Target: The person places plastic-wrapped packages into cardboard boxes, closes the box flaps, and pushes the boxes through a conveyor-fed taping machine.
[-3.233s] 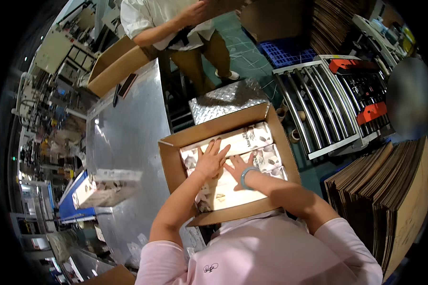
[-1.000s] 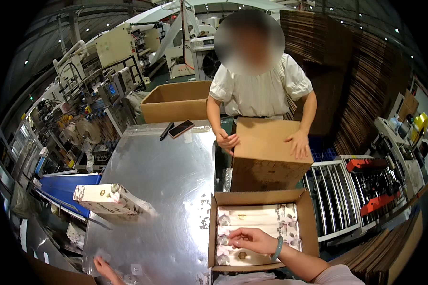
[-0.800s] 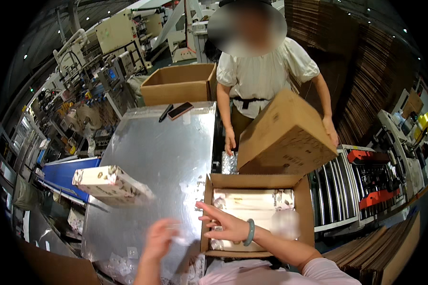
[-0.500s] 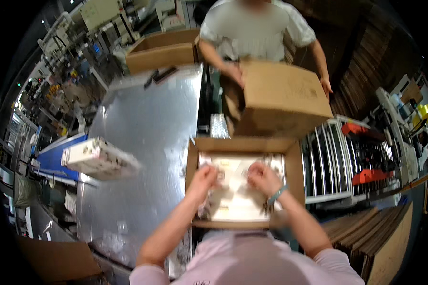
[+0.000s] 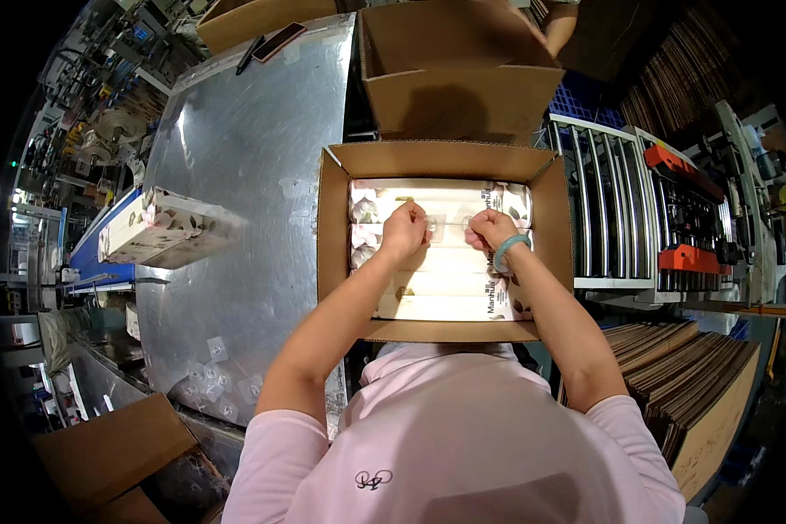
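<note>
An open cardboard box [image 5: 445,331] stands in front of me, with white, flower-printed soft packs [image 5: 428,284] lying in rows inside. Over the packs, my left hand [image 5: 405,230] is closed, with a small clear plastic piece [image 5: 438,228] at its fingertips. My right hand [image 5: 492,232], below a pale green bangle [image 5: 509,251], is also closed in a pinch. A clear bit of plastic shows faintly at its fingertips. Both hands are a short way apart above the middle of the box.
On the left, a metal table [image 5: 236,288] carries a pile of small clear plastic pieces [image 5: 214,384] and a phone [image 5: 279,41]. Another flower-printed pack [image 5: 162,229] is by the blue conveyor. A second open box [image 5: 458,100] stands ahead, near a co-worker's arm [image 5: 559,26]. Rollers [image 5: 607,201] and stacked cardboard [image 5: 672,375] lie right.
The co-worker's box, tilted before, now stands open-side up beyond mine. My view has tilted down, so my box appears higher. Both hands remain pinched over the packs.
</note>
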Demonstrator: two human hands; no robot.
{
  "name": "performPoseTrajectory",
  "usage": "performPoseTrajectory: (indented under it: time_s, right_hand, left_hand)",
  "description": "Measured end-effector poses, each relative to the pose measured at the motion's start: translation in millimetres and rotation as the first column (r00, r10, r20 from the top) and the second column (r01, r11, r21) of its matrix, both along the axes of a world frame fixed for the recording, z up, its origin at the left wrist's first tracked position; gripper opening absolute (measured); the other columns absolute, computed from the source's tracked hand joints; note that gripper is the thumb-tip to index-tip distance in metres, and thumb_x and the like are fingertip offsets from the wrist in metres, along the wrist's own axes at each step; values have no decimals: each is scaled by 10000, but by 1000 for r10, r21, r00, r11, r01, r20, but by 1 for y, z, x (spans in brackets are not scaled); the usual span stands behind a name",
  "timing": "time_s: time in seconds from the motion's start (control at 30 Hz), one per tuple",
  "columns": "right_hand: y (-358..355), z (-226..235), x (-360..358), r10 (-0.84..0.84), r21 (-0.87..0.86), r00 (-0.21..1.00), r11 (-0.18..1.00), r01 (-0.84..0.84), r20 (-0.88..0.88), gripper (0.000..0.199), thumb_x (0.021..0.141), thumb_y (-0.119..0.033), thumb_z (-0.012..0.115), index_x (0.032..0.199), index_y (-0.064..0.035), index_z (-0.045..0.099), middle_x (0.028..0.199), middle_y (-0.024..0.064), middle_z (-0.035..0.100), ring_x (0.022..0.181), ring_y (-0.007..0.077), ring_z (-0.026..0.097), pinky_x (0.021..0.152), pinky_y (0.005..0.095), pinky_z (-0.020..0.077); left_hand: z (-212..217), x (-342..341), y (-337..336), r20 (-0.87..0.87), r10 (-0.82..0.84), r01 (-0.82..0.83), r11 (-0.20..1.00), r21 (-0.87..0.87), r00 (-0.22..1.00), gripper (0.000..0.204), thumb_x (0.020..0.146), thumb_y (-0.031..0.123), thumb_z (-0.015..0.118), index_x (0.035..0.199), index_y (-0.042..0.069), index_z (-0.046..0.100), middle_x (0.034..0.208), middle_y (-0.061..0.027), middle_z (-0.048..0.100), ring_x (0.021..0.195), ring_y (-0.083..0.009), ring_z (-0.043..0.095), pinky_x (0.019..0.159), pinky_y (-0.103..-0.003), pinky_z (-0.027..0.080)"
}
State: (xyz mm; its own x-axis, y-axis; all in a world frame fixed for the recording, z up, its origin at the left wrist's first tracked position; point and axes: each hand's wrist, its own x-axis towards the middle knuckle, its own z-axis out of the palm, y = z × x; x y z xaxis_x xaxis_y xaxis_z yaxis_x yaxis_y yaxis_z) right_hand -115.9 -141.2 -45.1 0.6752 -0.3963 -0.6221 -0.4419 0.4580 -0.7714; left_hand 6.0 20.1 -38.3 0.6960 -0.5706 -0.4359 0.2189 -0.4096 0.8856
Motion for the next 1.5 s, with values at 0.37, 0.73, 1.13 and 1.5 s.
performPoseTrajectory:
  time_s: [0.37, 0.73, 1.13, 1.5]
  right_hand:
    - [14, 11, -8, 108, -428, 967, 881, -200, -231, 253, 861, -196, 576, 668, -40, 529, 542, 63, 592, 448, 138, 563, 445, 249, 444]
    - [24, 22, -7, 184, -445, 831, 773, -451, -524, 411, 921, -292, 424, 768, 27, 634, 773, 197, 653, 645, 270, 639, 615, 356, 507]
    - [-8, 39, -19, 177, -665, 772, 413, -622, -611, 489, 928, -342, 314, 915, -1, 664, 981, 241, 622, 939, 403, 590, 869, 449, 453]
    - [-24, 49, -33, -30, -475, 984, 878, -59, -178, 423, 894, -353, 502, 690, 10, 579, 595, 64, 545, 574, 155, 483, 578, 313, 396]
  left_hand:
    - [-14, 10, 15, 371, -171, 5, 912, 410, 913, 184, 812, 202, 603, 864, 48, 516, 740, -114, 636, 642, -258, 629, 614, -377, 498]
    - [32, 0, 11, 504, -472, 43, 759, 649, 723, 376, 794, 236, 630, 1044, -19, 512, 859, -188, 642, 781, -329, 635, 724, -410, 504]
    - [5, -31, 2, 692, -719, 422, 646, 636, 59, 495, 892, 198, 476, 1357, 72, 362, 1436, -57, 325, 1319, -237, 299, 1076, -438, 252]
    - [7, -34, 2, 694, -715, 442, 651, 617, 84, 496, 900, 202, 457, 1368, 79, 347, 1441, -75, 322, 1324, -254, 301, 1093, -441, 235]
